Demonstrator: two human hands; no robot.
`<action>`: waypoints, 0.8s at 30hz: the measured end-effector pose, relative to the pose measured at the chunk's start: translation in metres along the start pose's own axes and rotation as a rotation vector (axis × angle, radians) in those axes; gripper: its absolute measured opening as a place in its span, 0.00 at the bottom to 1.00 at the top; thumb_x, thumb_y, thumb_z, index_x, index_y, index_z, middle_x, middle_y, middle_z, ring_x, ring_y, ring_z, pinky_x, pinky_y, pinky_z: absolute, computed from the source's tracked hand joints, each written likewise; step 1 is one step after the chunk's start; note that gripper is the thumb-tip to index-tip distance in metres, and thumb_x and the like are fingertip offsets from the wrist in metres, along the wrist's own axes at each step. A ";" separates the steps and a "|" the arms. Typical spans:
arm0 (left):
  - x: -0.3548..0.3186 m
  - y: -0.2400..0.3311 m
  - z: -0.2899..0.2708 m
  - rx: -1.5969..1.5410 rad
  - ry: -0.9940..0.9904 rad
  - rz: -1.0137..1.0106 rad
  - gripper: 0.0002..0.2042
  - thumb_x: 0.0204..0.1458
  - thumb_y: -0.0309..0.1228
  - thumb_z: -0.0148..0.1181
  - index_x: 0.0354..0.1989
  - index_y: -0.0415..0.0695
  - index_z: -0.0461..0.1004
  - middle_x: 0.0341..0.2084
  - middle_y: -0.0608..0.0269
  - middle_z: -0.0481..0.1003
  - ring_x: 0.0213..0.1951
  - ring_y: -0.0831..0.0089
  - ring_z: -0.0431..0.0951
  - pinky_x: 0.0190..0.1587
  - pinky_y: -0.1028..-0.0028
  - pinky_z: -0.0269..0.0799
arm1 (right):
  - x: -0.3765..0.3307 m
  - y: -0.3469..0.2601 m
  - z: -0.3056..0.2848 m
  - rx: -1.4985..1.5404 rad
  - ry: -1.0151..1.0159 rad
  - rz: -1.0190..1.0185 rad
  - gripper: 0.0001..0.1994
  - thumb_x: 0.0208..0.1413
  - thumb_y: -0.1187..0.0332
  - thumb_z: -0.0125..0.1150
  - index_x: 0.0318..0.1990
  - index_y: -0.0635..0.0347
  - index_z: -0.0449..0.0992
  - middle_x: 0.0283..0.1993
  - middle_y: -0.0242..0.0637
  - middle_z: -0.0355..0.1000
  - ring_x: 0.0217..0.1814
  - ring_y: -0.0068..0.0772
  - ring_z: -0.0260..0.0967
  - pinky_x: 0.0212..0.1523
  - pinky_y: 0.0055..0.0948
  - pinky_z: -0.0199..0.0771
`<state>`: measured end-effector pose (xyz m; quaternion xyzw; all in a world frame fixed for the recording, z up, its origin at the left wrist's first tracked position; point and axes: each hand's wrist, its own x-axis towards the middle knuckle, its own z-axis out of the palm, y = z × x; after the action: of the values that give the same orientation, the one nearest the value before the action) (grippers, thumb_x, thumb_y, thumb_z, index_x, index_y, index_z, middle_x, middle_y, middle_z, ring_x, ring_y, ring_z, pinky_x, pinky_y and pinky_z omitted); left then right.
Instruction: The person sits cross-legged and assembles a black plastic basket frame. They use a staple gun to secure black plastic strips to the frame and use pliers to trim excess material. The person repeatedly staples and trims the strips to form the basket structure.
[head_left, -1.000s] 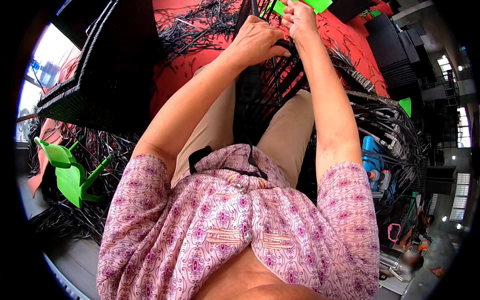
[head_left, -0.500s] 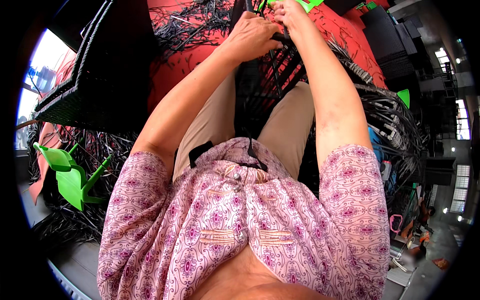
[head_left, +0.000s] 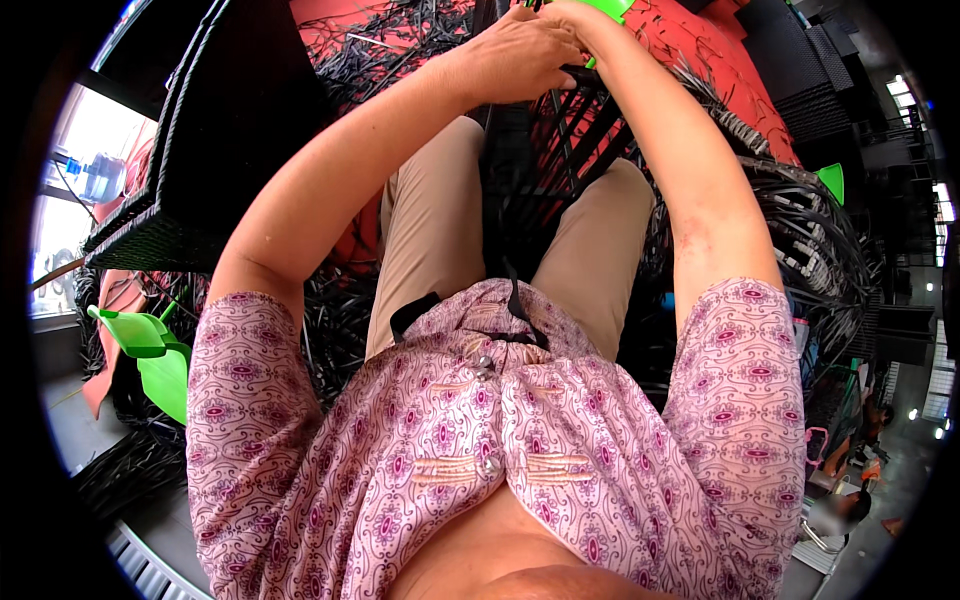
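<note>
Two hands raised over the lap: left hand [head_left: 520, 55] curled, fingers closed on black wicker strands [head_left: 560, 130] between the knees; right hand [head_left: 570, 12] by green plastic piece [head_left: 608, 8] at top edge, grip impossible to tell

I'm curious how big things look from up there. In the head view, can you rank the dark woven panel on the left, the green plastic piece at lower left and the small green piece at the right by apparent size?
1. Dark woven panel, largest.
2. Green plastic piece.
3. Small green piece, smallest, though fisheye bending near the rim makes true sizes unsure.
</note>
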<state>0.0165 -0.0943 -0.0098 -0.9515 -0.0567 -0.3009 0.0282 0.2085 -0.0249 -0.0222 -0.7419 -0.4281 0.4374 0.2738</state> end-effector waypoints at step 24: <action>0.054 -0.051 0.007 -0.780 -0.793 -0.276 0.13 0.52 0.37 0.68 0.34 0.37 0.82 0.25 0.67 0.79 0.31 0.73 0.76 0.35 0.69 0.72 | -0.203 0.109 0.069 -0.541 0.867 -1.330 0.11 0.51 0.70 0.72 0.43 0.51 0.83 0.41 0.32 0.72 0.40 0.37 0.71 0.41 0.35 0.74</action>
<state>0.0580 -0.0386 0.0171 -0.9154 -0.0713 0.0796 -0.3881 0.1404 -0.2530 -0.0556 -0.4775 -0.7233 -0.2572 0.4274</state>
